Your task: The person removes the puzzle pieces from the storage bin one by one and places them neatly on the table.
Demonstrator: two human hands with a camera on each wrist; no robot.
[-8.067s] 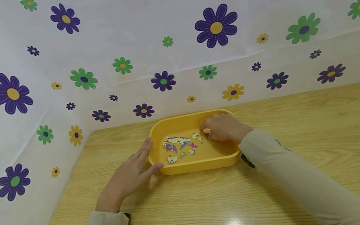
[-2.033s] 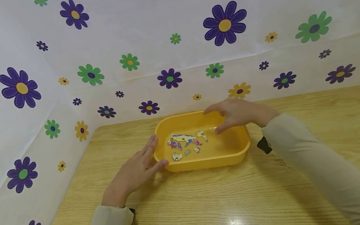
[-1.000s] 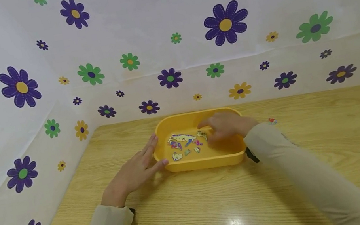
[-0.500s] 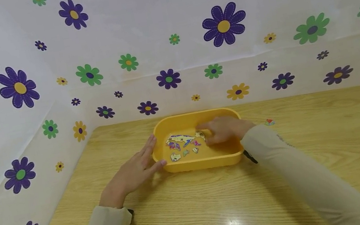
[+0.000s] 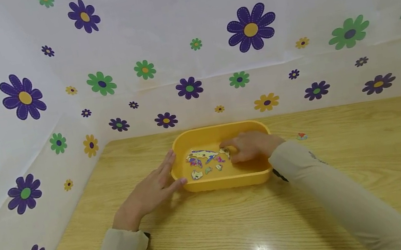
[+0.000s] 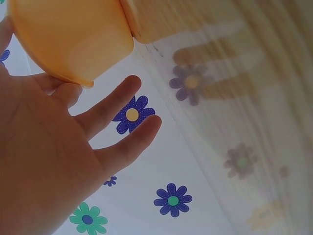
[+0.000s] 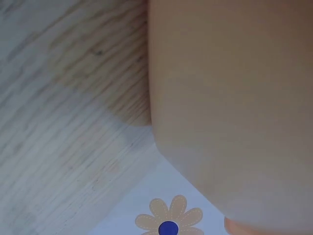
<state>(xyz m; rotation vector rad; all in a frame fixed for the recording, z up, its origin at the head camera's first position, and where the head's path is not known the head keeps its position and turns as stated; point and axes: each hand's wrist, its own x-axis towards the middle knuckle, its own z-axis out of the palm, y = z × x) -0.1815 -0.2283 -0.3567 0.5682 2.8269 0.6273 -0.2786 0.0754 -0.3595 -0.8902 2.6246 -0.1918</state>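
A yellow tray [image 5: 230, 181] stands on the wooden table. My left hand [image 5: 148, 194] lies against its left end, thumb at the front rim; in the left wrist view that hand [image 6: 49, 142] has its fingers extended and spread beside the tray wall [image 6: 73, 39]. Inside the tray my right hand [image 5: 248, 145] reaches down, index finger outstretched and thumb apart from it, fingertips right at a small cream cut-out piece [image 5: 225, 152]. Left of it lie a long cream-and-blue piece [image 5: 203, 154] and a purple one [image 5: 195, 162]. The right hand's other fingers are hidden.
More small pieces, including a pink one [image 5: 220, 159] and a cream one [image 5: 196, 174], lie on the tray floor. A small red piece [image 5: 302, 136] is on the table, right of the tray. A white flower-print sheet [image 5: 171, 49] stands behind and to the left.
The red piece, earlier under my right hand in the tray, is now on the table to the right. My right hand has come back into the tray. The left hand keeps its place.
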